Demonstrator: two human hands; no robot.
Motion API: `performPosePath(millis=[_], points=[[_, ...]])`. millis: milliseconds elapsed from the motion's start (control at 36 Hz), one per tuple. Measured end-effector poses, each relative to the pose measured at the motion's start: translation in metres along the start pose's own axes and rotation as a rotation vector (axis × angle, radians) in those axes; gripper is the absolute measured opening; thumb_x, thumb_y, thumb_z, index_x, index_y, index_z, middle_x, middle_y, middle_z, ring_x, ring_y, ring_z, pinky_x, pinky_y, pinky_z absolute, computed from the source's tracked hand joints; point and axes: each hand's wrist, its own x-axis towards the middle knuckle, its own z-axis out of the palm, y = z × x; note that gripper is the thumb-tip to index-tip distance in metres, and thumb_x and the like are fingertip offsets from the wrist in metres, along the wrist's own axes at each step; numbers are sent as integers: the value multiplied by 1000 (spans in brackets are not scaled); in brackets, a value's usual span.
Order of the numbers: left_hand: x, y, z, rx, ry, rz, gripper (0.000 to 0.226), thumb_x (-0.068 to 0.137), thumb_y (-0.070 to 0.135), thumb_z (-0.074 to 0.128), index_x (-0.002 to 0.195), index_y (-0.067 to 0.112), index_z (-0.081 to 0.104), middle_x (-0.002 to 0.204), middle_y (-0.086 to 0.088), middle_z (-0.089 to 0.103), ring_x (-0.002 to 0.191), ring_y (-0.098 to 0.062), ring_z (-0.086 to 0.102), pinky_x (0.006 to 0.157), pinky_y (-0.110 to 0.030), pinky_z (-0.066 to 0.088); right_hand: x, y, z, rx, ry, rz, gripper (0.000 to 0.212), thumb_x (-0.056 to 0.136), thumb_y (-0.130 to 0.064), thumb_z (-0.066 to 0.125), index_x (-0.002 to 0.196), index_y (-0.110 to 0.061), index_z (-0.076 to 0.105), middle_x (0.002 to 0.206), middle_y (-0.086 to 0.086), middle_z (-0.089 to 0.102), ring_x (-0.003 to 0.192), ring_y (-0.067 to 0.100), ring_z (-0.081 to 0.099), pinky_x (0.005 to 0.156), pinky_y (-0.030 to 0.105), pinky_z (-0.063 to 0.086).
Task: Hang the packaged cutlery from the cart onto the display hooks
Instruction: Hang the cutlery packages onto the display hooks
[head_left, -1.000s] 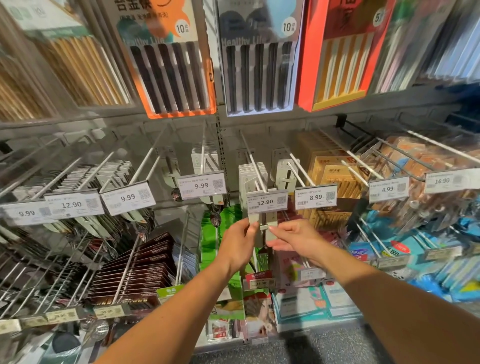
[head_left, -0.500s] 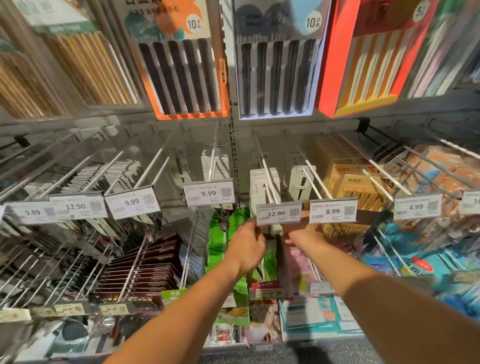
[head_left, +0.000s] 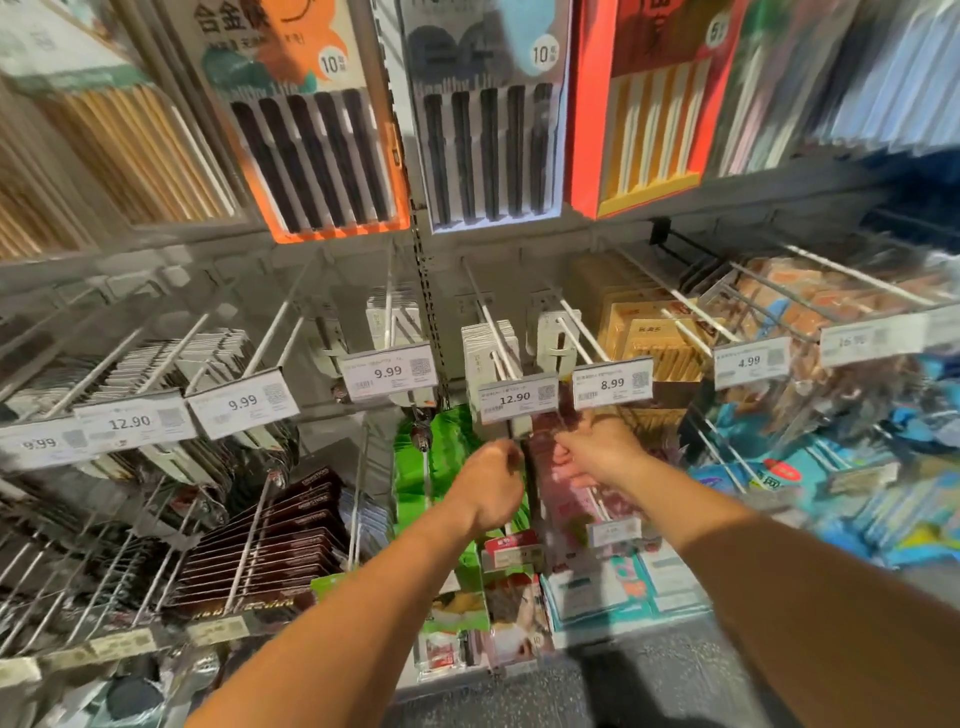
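Observation:
A white carded cutlery package (head_left: 521, 429) shows only as a narrow strip just under the 12.90 price tag (head_left: 518, 397) of a white display hook (head_left: 492, 332). My left hand (head_left: 491, 483) pinches its left edge with curled fingers. My right hand (head_left: 597, 453) grips it from the right, blurred. The tag hides the card's top. Several like packages (head_left: 485, 345) hang further back on the same hook. The cart is out of view.
Neighbouring hooks carry tags 9.99 (head_left: 388, 371) and 8.99 (head_left: 613, 383), close on either side. Boxed chopsticks (head_left: 488, 119) hang above. Green packs (head_left: 436, 457) and dark brown packs (head_left: 270, 551) fill the hooks below. A grey floor (head_left: 649, 691) lies at the bottom.
Both hands have raised the package from below the 12.90 tag up against it, so the tag now covers most of the card. The view has drifted slightly.

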Motion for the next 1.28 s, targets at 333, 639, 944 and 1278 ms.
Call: performPosePath(millis=[333,639,944,1278], points=[[-55,61,40,60,-71,191,26,101,24,44,114,10,61,118,-14,67,110,-31,61,88,-32,45,-91,47,-58,79,0,-113,16,97,-15,60,87,-4,65,73,9,63,64,21,62,52,28,49],[-149,164,138,-96,-196,309,28,101,29,45,84,12,58,96,-22,70,91,-35,68,82,-44,53,-230,139,-165,142,179,-97,24,100,-20,54,79,-11,61,68,4,58,53,13,54,48,21,43],[-290,268,296,-155,-508,418,33,104,22,42,74,16,52,72,-11,59,61,-24,56,51,-26,41,-393,279,-263,275,459,73,28,101,-14,47,74,-16,52,65,4,50,33,2,46,43,17,37],[-369,386,447,37,-829,657,32,105,25,41,80,15,57,92,-22,69,83,-34,68,76,-47,55,-511,418,-373,393,788,271,23,99,-14,53,78,-13,63,70,4,64,59,15,61,61,27,49]])
